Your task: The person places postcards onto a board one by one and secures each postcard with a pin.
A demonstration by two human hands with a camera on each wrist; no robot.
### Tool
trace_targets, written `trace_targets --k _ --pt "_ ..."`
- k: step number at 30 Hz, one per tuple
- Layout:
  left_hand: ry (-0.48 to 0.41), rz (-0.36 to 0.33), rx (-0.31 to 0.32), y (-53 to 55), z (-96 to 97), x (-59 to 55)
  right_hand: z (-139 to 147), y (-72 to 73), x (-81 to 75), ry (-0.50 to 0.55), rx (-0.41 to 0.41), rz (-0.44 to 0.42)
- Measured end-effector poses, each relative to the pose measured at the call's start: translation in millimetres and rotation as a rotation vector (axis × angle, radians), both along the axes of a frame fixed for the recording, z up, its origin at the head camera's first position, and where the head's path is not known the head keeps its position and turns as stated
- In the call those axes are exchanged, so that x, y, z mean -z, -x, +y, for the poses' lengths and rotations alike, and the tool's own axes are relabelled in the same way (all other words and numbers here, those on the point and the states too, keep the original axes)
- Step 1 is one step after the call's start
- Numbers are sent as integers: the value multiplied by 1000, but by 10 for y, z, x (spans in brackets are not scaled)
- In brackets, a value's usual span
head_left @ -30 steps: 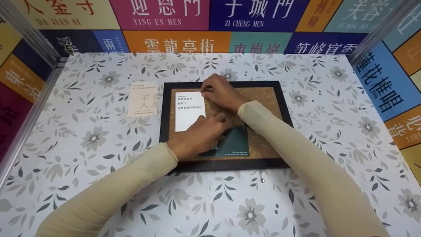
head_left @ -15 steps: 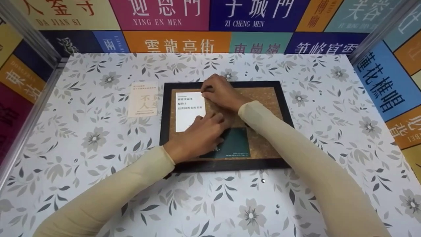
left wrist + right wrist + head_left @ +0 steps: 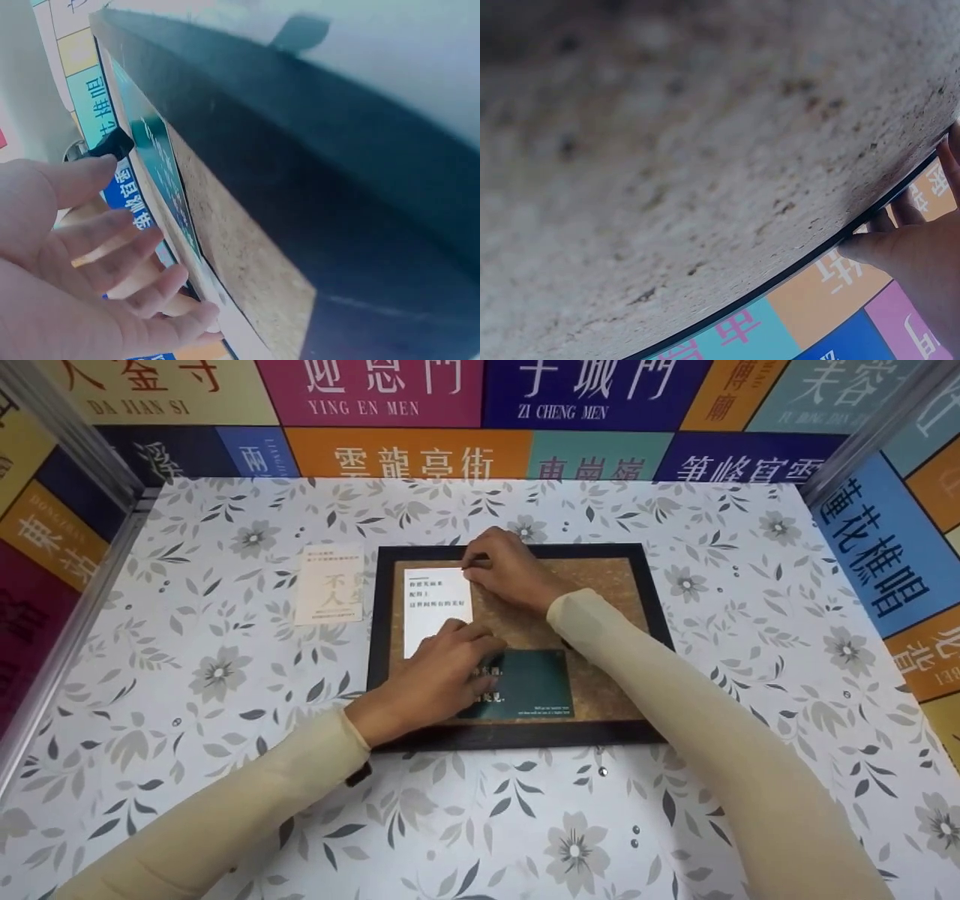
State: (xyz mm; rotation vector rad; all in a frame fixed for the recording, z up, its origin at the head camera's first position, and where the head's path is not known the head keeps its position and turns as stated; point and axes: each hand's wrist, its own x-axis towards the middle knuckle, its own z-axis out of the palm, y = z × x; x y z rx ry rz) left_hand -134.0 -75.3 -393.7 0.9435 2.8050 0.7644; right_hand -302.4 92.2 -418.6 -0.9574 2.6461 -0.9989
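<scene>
A cork board (image 3: 600, 622) with a black frame lies on the table. On its left part is a white card (image 3: 435, 592) with dark lettering; below and to the right lies a dark green card (image 3: 536, 682). My right hand (image 3: 506, 568) has thumb and forefinger curled together at the white card's top right corner; its fingertips are partly hidden. In the right wrist view, the fingers (image 3: 866, 246) show at the board's far edge. My left hand (image 3: 431, 675) hovers with loosely bent fingers over the lower white card and the green card's left part, hiding both there.
A pale printed card (image 3: 330, 585) lies on the table left of the frame. The table (image 3: 225, 780) has a floral cover. Lettered colour panels (image 3: 420, 454) rise behind and at both sides, with clear corner posts.
My left hand has drawn back left from the middle of the board, and its fingers have loosened. More of the green card shows. My right hand stays at the white card's corner.
</scene>
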Motion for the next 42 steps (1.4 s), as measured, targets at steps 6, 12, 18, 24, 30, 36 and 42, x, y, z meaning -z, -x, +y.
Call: trace_targets --k 6,12,18,24,30,36,42 --pt "-10 -17 -84 -120 -39 10 6 7 2 14 -17 11" --pt "-86 9 -171 -250 -75 59 11 2 -10 10 -6 0" --pt "-132 21 -234 -390 -71 112 6 6 -21 5 2 -8" --pt "-133 45 -253 -449 -70 184 0 4 -21 -3 15 -7" --pt "-190 85 -274 -442 -89 346 -15 3 -13 -5 16 -4" --pt "-158 48 -286 -516 -63 295 0 -19 -24 0 4 -12" --pt "-121 24 -281 -570 -58 310 -3 -22 -21 13 6 -23"
